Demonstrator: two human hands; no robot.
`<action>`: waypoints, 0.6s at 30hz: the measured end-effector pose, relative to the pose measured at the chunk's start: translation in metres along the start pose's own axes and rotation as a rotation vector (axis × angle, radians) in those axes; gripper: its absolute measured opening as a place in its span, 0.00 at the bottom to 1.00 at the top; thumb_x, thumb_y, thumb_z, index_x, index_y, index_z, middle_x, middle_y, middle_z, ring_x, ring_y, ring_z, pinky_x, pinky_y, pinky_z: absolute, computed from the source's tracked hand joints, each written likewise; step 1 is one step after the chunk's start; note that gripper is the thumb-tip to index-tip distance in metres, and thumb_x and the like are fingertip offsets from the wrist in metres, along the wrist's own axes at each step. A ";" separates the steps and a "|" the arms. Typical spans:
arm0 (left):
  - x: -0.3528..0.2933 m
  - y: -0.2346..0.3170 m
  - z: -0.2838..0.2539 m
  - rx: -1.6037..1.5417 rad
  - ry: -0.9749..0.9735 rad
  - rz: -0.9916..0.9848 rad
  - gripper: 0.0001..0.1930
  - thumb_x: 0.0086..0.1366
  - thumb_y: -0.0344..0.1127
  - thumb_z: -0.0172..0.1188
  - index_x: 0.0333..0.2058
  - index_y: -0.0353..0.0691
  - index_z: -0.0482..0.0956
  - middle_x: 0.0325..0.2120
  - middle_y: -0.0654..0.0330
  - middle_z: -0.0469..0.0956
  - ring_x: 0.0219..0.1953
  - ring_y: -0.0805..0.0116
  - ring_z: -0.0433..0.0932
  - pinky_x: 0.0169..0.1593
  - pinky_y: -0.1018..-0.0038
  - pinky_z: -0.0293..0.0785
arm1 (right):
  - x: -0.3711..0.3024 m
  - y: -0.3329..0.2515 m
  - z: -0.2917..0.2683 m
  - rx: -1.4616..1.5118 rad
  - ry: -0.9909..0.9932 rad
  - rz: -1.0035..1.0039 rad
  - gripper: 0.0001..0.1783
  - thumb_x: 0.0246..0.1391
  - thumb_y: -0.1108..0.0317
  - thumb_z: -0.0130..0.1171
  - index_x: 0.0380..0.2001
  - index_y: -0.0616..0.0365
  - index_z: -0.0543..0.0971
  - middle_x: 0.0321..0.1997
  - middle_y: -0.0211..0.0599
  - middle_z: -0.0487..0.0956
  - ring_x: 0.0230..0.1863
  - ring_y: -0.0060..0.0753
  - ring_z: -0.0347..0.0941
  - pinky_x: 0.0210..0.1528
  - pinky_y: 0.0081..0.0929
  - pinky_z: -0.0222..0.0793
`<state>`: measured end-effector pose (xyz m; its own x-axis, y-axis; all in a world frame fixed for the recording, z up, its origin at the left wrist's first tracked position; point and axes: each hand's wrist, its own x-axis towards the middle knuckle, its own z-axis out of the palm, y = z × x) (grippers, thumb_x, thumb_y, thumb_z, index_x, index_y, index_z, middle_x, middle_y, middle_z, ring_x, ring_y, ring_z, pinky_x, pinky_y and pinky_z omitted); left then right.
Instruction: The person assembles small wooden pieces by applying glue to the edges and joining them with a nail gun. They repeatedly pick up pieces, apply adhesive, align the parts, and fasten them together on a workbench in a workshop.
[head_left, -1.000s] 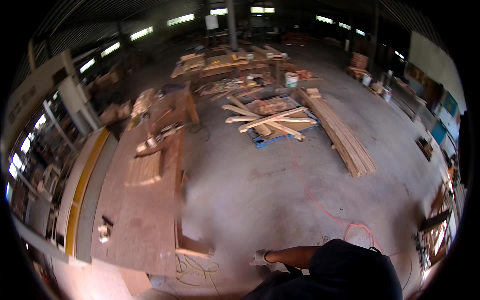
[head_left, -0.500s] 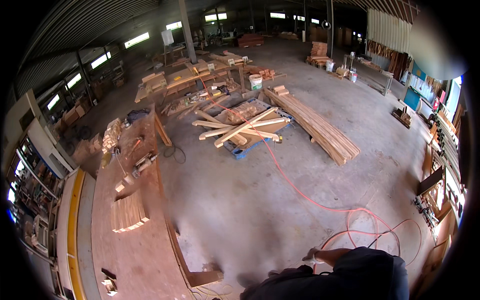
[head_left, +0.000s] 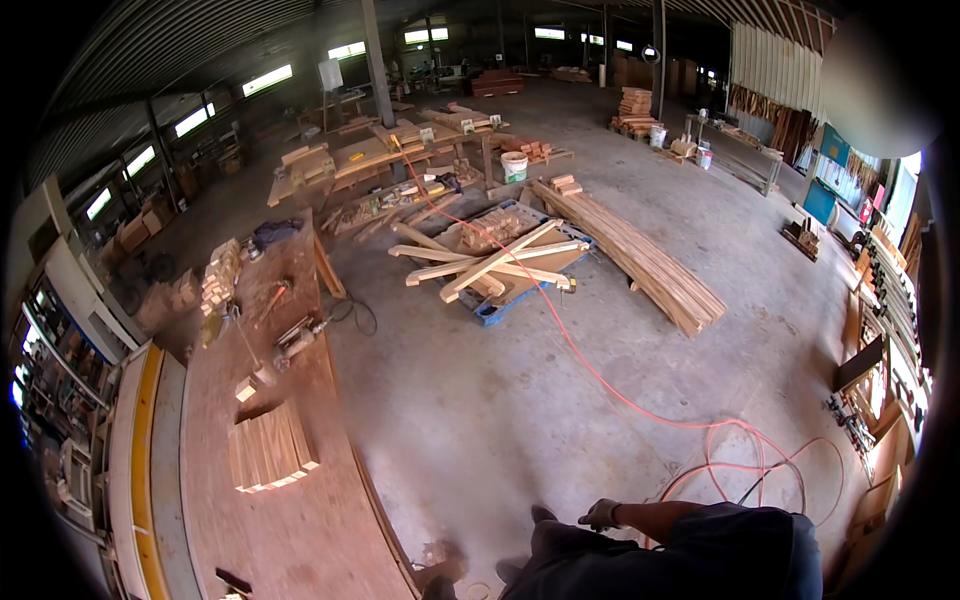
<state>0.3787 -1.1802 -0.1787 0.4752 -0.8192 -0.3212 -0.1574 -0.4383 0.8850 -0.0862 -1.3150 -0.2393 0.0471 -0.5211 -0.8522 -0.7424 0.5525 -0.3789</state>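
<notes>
My right hand (head_left: 601, 514), in what looks like a pale glove, hangs low in front of my dark clothing (head_left: 690, 555). Bare concrete floor lies beneath it, and the orange-red air hose (head_left: 735, 425) loops close by on its right. How its fingers are set is too small and dark to make out, and I see nothing clearly held. My left hand is out of sight. To my left runs a long wooden workbench (head_left: 300, 540), bearing a row of short wood blocks (head_left: 270, 448), a hammer (head_left: 272, 302) and what looks like a power tool (head_left: 297, 340).
Ahead, crossed wooden beams (head_left: 500, 262) lie on a blue pallet (head_left: 490, 316). Long planks (head_left: 640, 260) are stacked beside it. A white bucket (head_left: 514, 167) stands near tables of lumber (head_left: 400, 145). The hose crosses the floor diagonally. Racks and wood pieces (head_left: 862, 365) line the right side.
The view has shifted slightly, and the bench's blocks appear lower in it. My right hand has swung a little forward and to the left, away from the hose. A shoe now shows below.
</notes>
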 end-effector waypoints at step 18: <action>0.156 0.076 -0.023 0.748 0.149 -0.254 0.48 0.60 0.58 0.70 0.74 0.45 0.61 0.63 0.41 0.73 0.63 0.41 0.75 0.63 0.53 0.75 | 0.108 -0.144 -0.175 -0.083 -0.002 -0.006 0.34 0.63 0.35 0.56 0.39 0.60 0.89 0.41 0.44 0.89 0.37 0.36 0.84 0.40 0.40 0.79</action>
<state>0.4607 -1.3329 -0.1538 0.6768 -0.6261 -0.3872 -0.5419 -0.7797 0.3136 -0.0910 -1.5649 -0.2137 0.0532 -0.5230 -0.8507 -0.7948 0.4936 -0.3531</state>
